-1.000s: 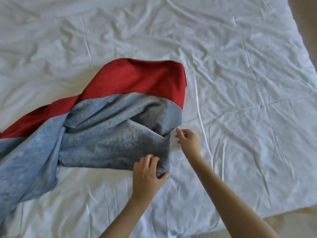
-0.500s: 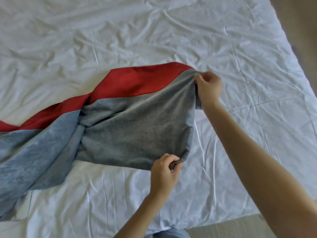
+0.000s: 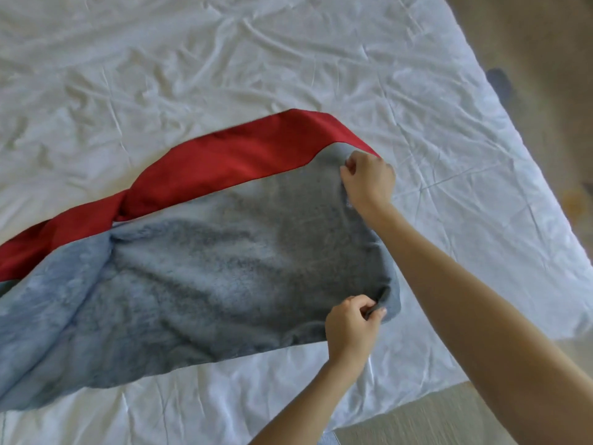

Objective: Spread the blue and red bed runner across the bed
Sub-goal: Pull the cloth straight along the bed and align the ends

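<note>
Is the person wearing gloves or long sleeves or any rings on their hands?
No gloves. The left hand and right hand are both bare, and both forearms are bare as far as the picture shows, so no sleeve is in view. No rings, watch or bracelets show on the fingers or wrists.

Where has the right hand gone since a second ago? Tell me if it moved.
Yes. The right hand moved from the runner's near blue corner to its far corner by the red band.
</note>
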A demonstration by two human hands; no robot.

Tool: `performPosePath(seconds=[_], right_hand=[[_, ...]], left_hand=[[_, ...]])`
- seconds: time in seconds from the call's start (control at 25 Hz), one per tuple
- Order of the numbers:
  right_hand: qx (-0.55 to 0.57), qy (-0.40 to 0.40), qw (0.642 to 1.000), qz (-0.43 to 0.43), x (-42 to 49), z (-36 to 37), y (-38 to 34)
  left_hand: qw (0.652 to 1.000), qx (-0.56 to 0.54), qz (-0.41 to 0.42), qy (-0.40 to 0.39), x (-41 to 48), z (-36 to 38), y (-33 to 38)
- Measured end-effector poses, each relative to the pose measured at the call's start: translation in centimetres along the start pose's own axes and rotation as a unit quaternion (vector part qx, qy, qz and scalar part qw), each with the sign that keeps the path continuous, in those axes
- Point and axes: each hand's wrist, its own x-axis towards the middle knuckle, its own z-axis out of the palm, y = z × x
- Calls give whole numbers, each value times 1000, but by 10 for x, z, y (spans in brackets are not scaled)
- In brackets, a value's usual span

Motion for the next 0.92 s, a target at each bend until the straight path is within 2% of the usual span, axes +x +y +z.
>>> performPosePath(seconds=[0.2,0.36,0.64,0.92], right_hand=[[7,-14,1000,0,-4,20,15],[19,2,1000,-15,-7,16,18],[14,6,997,-72,-25,-3,3],[0,-14,984,-178,-70,-43,7]], left_hand=[[999,19,-25,-24,5,12,-9],[999,22,-8,-35,9,7,-6],[999,10,6,52,11,-36,-2],[992,-16,8,123,-34,-72,-5]])
